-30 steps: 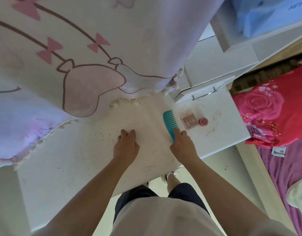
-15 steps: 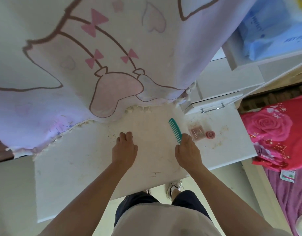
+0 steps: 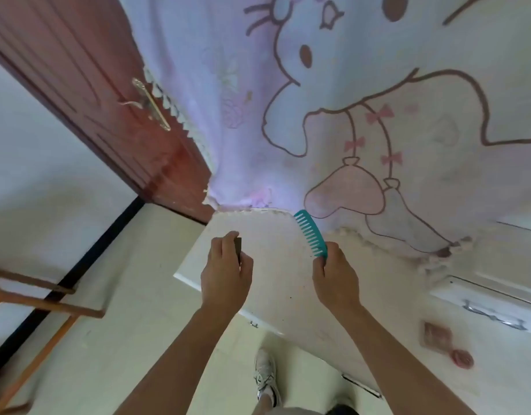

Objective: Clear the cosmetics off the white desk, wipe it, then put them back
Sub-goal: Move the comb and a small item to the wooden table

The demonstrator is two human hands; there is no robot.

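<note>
The white desk (image 3: 282, 283) runs from the middle to the lower right, its top dusty and speckled. My right hand (image 3: 334, 275) holds a teal wide-tooth comb (image 3: 310, 233) by its handle, teeth raised above the desk. My left hand (image 3: 227, 272) is closed on a small dark flat object (image 3: 238, 247) near the desk's left end; I cannot tell what it is. A pinkish square compact (image 3: 436, 336) and a small round pink pot (image 3: 462, 358) lie on the desk at the lower right.
A pale cartoon-print curtain (image 3: 333, 115) hangs down to the desk's back edge. A red-brown door (image 3: 87, 85) with a brass handle stands at the left. A wooden frame (image 3: 33, 307) sits on the floor at lower left. A drawer handle (image 3: 495, 316) shows at right.
The view has swung left toward the door. My right hand has lifted the comb off the desk. My left hand, flat on the desk before, now grips a small dark object.
</note>
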